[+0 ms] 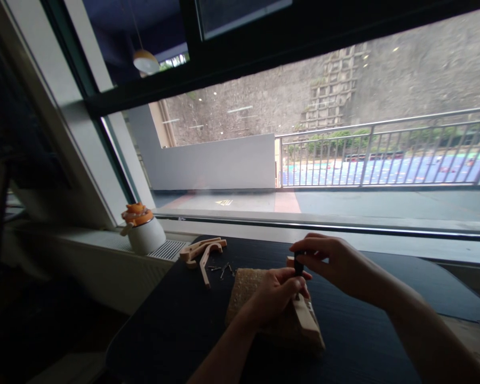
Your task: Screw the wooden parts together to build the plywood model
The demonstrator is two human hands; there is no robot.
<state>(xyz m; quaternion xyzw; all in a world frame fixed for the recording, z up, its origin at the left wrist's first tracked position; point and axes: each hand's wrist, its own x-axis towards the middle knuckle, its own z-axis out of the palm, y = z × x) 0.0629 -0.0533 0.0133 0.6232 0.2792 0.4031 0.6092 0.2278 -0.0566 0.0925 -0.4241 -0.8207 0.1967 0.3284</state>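
My right hand (326,258) grips the black handle of what looks like a screwdriver (299,262), held nearly upright. Its lower end points down at a pale wooden piece (307,319), a flat bar with an angled near end. My left hand (275,293) closes around the bar just below the handle, hiding its middle and part of the tool's shaft. Beneath the bar lies a brown, rough-textured block (244,290), on which my left hand also seems to rest. Whether a screw sits under the tip is too small to tell.
On the dark table (164,325), curved wooden parts (208,261) lie at the back left, with several small screws (225,270) beside them. A white jug with an orange lid (146,234) stands on the ledge to the left. A window (240,160) rises behind the table.
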